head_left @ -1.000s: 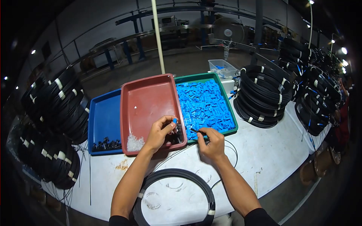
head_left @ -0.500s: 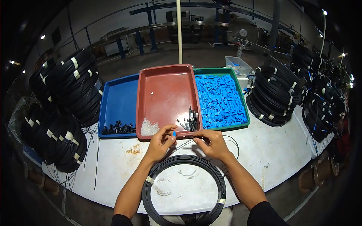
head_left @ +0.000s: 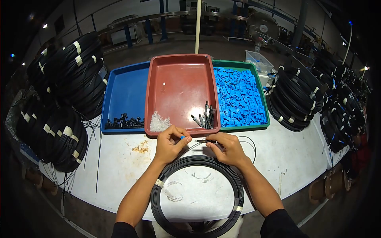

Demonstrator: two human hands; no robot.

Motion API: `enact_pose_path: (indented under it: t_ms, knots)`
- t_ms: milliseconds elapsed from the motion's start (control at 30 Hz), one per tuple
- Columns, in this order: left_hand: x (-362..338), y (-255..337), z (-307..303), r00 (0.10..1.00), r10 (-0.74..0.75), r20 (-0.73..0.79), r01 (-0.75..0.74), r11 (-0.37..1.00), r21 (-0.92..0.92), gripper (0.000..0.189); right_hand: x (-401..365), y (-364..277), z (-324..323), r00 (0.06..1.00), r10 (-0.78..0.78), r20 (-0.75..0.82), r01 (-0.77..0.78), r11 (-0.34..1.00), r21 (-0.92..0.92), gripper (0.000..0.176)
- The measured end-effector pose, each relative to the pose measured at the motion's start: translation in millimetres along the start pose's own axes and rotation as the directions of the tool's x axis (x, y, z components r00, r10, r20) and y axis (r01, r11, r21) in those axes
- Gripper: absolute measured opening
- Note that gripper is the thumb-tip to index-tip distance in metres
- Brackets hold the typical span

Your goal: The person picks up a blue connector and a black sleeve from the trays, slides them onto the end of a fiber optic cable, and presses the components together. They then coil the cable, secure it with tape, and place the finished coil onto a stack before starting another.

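Between the thumb and fingers of my left hand (head_left: 170, 143) is a small blue piece (head_left: 183, 137). My right hand (head_left: 227, 148) pinches a thin black connector (head_left: 201, 141), whose tip points left toward my left hand; the two pieces are apart. A thin black cable loops out beside my right hand. Below both hands lies a coil of black cable (head_left: 158, 198) bound with pale tape. Just beyond my hands stands a red tray (head_left: 180, 87) holding clear small parts (head_left: 159, 121) and black connectors (head_left: 206, 117).
A blue tray (head_left: 126, 87) with black parts is at left, a green tray (head_left: 266, 115) of blue pieces at right. Stacked cable coils (head_left: 79, 75) stand at left, more coils (head_left: 295, 99) at right. A clear bin (head_left: 258, 61) sits behind the green tray.
The view has shifted, so the trays appear higher. My hands are slightly farther apart, and the black connector's tip now shows between them.
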State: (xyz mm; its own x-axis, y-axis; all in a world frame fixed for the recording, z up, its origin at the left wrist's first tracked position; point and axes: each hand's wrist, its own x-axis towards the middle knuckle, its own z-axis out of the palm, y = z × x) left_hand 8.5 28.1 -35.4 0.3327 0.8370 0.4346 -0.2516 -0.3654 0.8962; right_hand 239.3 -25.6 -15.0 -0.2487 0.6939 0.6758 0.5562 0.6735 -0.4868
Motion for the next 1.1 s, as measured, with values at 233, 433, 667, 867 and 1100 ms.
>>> enact_pose_path:
  t_ms: [233, 433, 667, 867, 1100]
  knots:
    - [-3, 7, 4, 0.996, -0.08, 0.039, 0.074, 0.988, 0.138, 0.021, 2, -9, -4, 0.999, 0.045, 0.027, -0.045, 0.999, 0.001, 0.015]
    - [-3, 12, 5, 0.998, -0.032, 0.045, 0.018, 0.963, 0.268, 0.015, 5, -10, -4, 0.998, -0.048, 0.045, 0.046, 0.997, 0.061, 0.02]
    - [-3, 21, 8, 0.993, 0.099, 0.066, -0.114, 0.95, 0.289, 0.016, 5, -16, -3, 0.997, -0.025, 0.079, 0.017, 0.995, 0.101, 0.024]
    - [-4, 25, 9, 0.995, -0.062, 0.082, 0.056, 0.996, 0.076, 0.018, 5, -20, -3, 0.996, -0.044, 0.076, 0.033, 0.99, 0.139, 0.026]
    - [-5, 25, 11, 0.994, -0.084, 0.069, 0.08, 0.996, 0.046, 0.018, 5, -21, -2, 0.994, -0.044, 0.1, 0.03, 0.99, 0.141, 0.031]
